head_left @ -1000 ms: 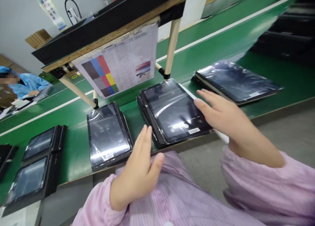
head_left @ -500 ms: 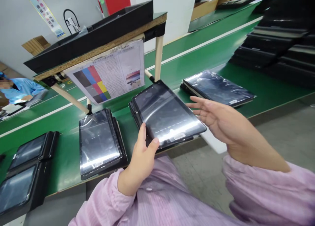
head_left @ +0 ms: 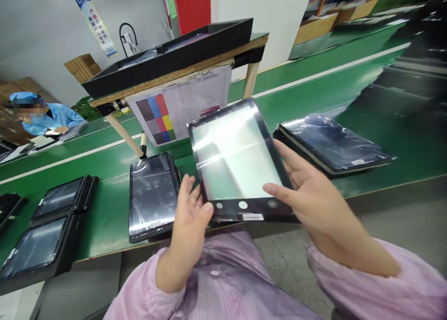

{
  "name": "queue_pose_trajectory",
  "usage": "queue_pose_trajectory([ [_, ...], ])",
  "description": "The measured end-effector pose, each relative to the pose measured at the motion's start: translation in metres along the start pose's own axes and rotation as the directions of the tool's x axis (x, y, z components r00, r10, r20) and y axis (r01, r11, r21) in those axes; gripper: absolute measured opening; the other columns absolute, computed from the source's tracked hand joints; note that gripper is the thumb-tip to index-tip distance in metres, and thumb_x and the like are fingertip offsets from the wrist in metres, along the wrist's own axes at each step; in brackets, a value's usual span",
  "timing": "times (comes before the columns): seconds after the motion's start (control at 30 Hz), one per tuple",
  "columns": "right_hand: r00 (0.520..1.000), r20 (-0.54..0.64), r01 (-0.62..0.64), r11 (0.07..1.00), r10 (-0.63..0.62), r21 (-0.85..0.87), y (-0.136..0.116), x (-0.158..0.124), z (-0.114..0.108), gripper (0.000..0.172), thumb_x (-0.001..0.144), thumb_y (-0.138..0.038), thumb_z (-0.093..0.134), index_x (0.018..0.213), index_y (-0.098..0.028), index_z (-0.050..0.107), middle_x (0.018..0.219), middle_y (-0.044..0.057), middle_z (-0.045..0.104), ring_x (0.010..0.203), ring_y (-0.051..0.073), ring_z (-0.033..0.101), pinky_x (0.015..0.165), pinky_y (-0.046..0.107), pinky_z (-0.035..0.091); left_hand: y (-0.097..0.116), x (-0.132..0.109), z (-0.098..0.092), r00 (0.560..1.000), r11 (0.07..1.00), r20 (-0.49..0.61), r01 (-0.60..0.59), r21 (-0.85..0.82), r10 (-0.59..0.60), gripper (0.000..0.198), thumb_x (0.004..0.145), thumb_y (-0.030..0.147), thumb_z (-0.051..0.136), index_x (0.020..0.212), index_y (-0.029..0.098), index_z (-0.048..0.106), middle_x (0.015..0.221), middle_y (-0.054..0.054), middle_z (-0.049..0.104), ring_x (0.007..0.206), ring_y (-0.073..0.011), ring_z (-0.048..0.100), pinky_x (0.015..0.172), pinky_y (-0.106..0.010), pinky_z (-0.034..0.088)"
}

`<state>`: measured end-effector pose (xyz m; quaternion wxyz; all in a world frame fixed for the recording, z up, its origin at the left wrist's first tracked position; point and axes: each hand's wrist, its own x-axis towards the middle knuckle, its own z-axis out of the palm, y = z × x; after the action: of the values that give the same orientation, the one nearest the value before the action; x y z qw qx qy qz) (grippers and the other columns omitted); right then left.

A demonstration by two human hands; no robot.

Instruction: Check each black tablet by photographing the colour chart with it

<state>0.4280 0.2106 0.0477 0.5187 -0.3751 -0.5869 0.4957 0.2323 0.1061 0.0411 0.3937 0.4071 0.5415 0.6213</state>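
I hold a black-framed touch panel (head_left: 237,164) up in front of me, tilted, its glass catching a bright reflection. My right hand (head_left: 307,194) grips its right edge and lower corner, thumb on the front. My left hand (head_left: 190,215) supports the lower left corner with the fingers partly spread under it. Below the left hand a stack of similar panels wrapped in film (head_left: 153,194) lies on the green conveyor (head_left: 104,208).
Another wrapped stack (head_left: 335,143) lies to the right on the belt, and black trays with panels (head_left: 42,236) sit at the far left. A wooden shelf (head_left: 181,73) with a colour chart (head_left: 181,106) stands behind. A person in blue (head_left: 42,117) works at the back left.
The top panel has been lifted off the middle stack and tilted up towards me; my right hand has closed on its right edge, my left hand shifted under its lower left corner.
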Motion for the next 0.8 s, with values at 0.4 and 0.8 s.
queue_pose_trajectory([
  [0.4, 0.963, 0.263, -0.055, 0.904, -0.065, 0.423, 0.022, -0.004, 0.101, 0.073, 0.081, -0.082, 0.053, 0.122, -0.024, 0.070, 0.126, 0.009, 0.071, 0.128, 0.034, 0.061, 0.103, 0.048, 0.056, 0.005, -0.031, -0.061, 0.859, 0.564, -0.181, -0.142, 0.813, 0.478, 0.124, 0.073, 0.043, 0.083, 0.162, 0.026, -0.002, 0.160, -0.021, 0.023, 0.151, -0.0397, 0.026, 0.121, -0.061, 0.026],
  [0.8, 0.974, 0.220, -0.139, 0.927, 0.064, 0.349, 0.041, 0.005, 0.112, 0.076, 0.077, -0.091, 0.046, 0.106, -0.025, 0.073, 0.104, 0.007, 0.077, 0.119, 0.033, 0.067, 0.093, 0.047, 0.061, 0.000, -0.025, -0.059, 0.801, 0.328, -0.098, -0.127, 0.936, 0.590, 0.127, 0.074, 0.055, 0.080, 0.161, 0.019, -0.004, 0.155, -0.027, 0.025, 0.147, -0.0439, 0.025, 0.118, -0.068, 0.022],
])
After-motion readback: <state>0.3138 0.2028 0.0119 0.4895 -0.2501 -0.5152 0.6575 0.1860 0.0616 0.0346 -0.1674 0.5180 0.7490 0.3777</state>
